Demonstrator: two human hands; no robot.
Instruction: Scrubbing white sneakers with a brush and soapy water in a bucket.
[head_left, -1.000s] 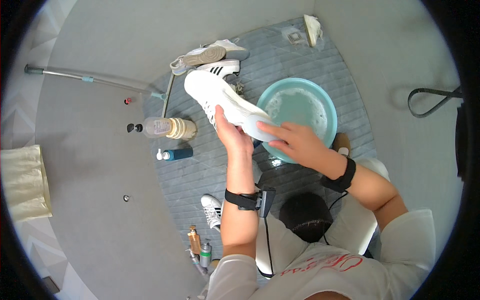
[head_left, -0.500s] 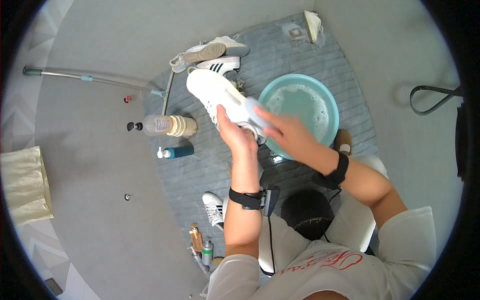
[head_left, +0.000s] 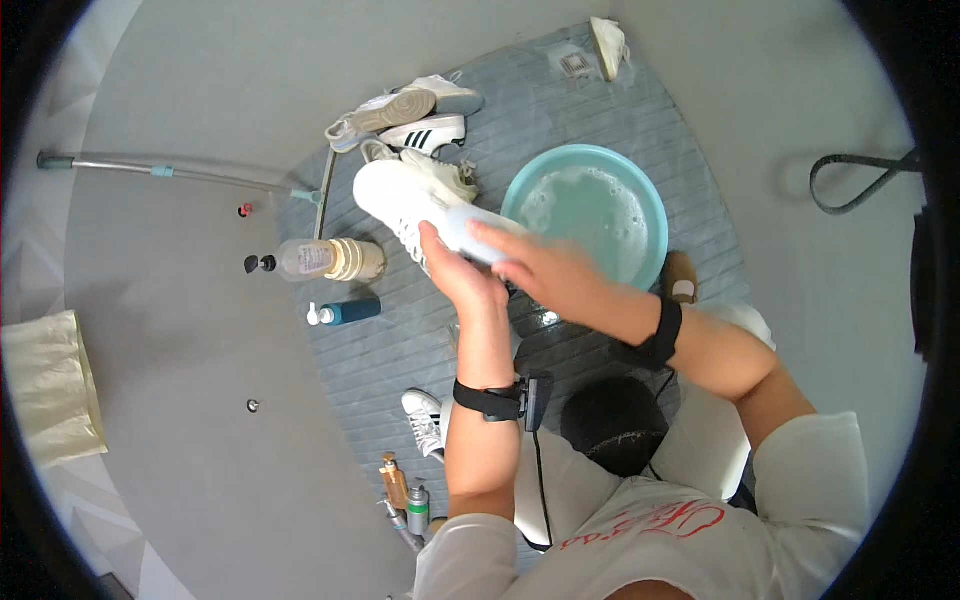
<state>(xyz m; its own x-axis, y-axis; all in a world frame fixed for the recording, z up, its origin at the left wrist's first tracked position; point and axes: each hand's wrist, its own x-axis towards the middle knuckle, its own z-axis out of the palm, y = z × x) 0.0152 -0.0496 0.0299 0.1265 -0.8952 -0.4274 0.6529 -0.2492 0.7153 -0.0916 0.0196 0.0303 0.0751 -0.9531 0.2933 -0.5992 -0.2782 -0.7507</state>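
Observation:
My left hand (head_left: 468, 282) is closed round the heel end of a white lace-up sneaker (head_left: 388, 192), with its toe pointing away to the upper left. In my right hand (head_left: 560, 278), somewhat blurred, is a pale bluish-white scrubbing brush (head_left: 466, 232) pressed against the shoe's side. The brush's bristles are hidden. Just right of the shoe stands a round turquoise basin (head_left: 660, 222) of sudsy water. Behind the held sneaker lies another off-white shoe (head_left: 458, 176), partly covered by it.
Several sneakers (head_left: 405, 108) lie piled by the far wall; one white shoe (head_left: 608, 50) leans near a floor drain (head_left: 576, 66). On the left are a clear pump bottle (head_left: 305, 260), a blue pump bottle (head_left: 350, 311) and a long pole (head_left: 215, 180). More bottles (head_left: 394, 484) stand lower left.
The sneaker and both hands have shifted slightly left and down. The brush has moved left along the shoe. The whole view has also shifted a little.

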